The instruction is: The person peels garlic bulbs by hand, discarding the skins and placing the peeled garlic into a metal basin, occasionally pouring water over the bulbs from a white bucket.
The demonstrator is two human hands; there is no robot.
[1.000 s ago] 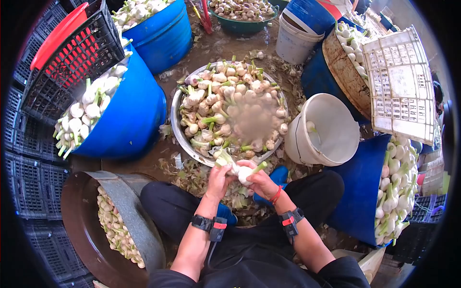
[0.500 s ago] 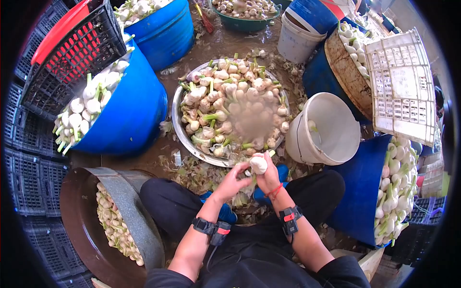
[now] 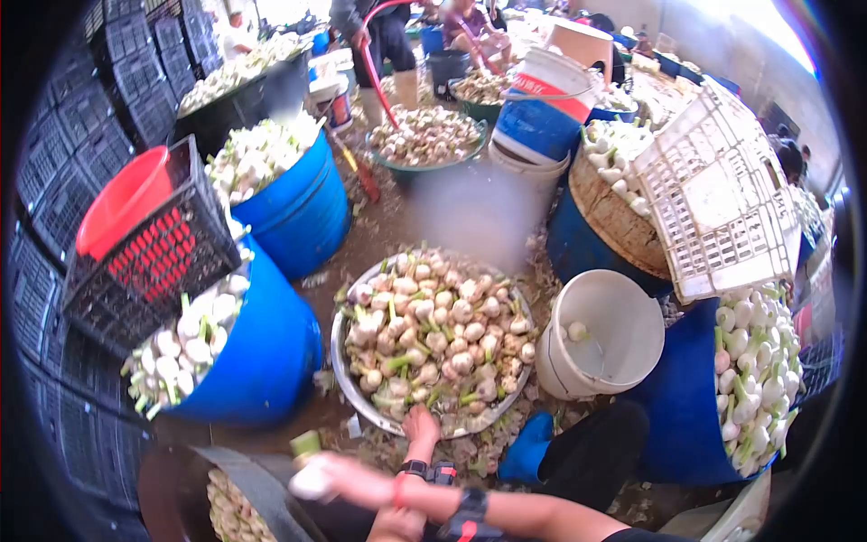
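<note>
My right hand (image 3: pixel 348 481), blurred by motion, reaches left across my left forearm. It is closed on a peeled white garlic bulb (image 3: pixel 313 481) with a short green stem, near the rim of a grey metal pot (image 3: pixel 262 479) partly filled with small garlic. My left hand (image 3: pixel 421 425) is at the near rim of a round metal basin (image 3: pixel 339 361). Its fingertips are foreshortened, and what they hold, if anything, does not show. Heaped in the basin are unpeeled garlic bulbs (image 3: pixel 442 330) with cut stems.
Right of the basin stands a white bucket (image 3: pixel 560 361) with a bulb inside. Blue tubs of garlic (image 3: pixel 280 352) flank me, one topped by a black crate (image 3: pixel 190 239) and red basin (image 3: pixel 122 203). A white crate (image 3: pixel 713 199) leans right. Beyond, a person (image 3: pixel 384 45) holds a red hose.
My view has tilted up. My right hand has swung from in front of me to the left, carrying the garlic bulb. My left hand has left the bulb and moved to the basin.
</note>
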